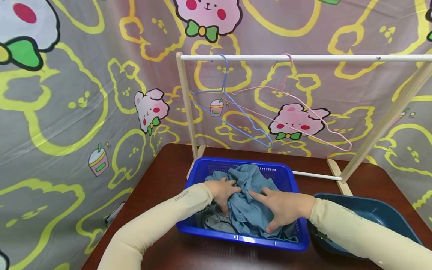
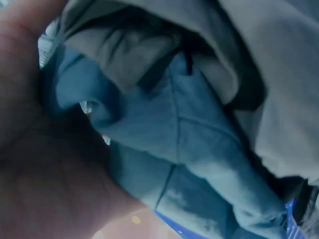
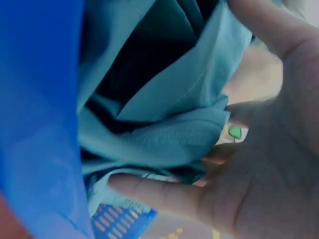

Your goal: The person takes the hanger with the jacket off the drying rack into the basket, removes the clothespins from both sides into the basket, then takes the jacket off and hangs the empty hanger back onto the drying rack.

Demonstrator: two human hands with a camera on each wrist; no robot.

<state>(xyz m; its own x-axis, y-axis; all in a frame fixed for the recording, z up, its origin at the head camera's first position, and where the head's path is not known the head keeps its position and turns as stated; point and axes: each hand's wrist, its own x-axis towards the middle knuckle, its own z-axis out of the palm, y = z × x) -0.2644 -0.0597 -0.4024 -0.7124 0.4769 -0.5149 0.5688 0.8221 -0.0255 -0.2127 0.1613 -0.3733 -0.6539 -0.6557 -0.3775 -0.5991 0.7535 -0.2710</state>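
Note:
A blue plastic basket point(image 1: 270, 243) with slotted walls holds crumpled blue-green cloth point(image 1: 248, 210), a garment by its stitched seams. Greyish cloth point(image 1: 217, 222) lies at the front left inside it. My left hand point(image 1: 221, 192) rests on the left part of the pile, fingers spread. On the right part my right hand point(image 1: 283, 208) touches the blue-green cloth with thumb and fingers wide apart. The left wrist view has blue-green folds point(image 2: 174, 119) beside the palm. Straight fingers lie along the folds point(image 3: 179, 124) in the right wrist view; some fingertips are hidden.
Behind the basket stands a rack with a white rail point(image 1: 320, 57) and wooden posts. A blue hanger point(image 1: 243, 108) and a pink hanger point(image 1: 314, 112) hang from it. To the right is a dark teal basin point(image 1: 378, 206), partly behind my right sleeve. Everything stands on a brown table point(image 1: 162, 168).

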